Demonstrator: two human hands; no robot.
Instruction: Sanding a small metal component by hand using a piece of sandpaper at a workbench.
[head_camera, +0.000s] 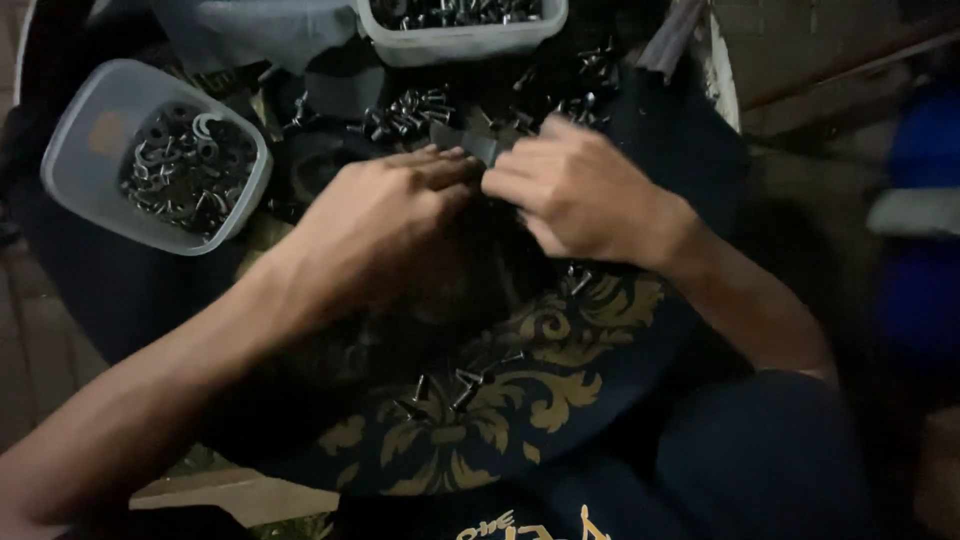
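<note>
While both hands (400, 215) (575, 190) pinch a dark metal piece (480, 142), grey tub (70, 170) left

small part (478, 143): dark grey metal, looking flat and dull, showing between the fingertips of both hands
loose screws (408, 110): dark metal, giving off small glints
hook-shaped pieces (185, 170): grey metal, catching a faint sheen
left tub (75, 135): pale, cloudy plastic, looking smooth and matt
top tub (455, 42): the same translucent plastic, smooth
cloth (560, 350): dark woven fabric, matt, carrying a gold ornamental print
bag (250, 30): thin bluish plastic film, lying crinkled
</note>
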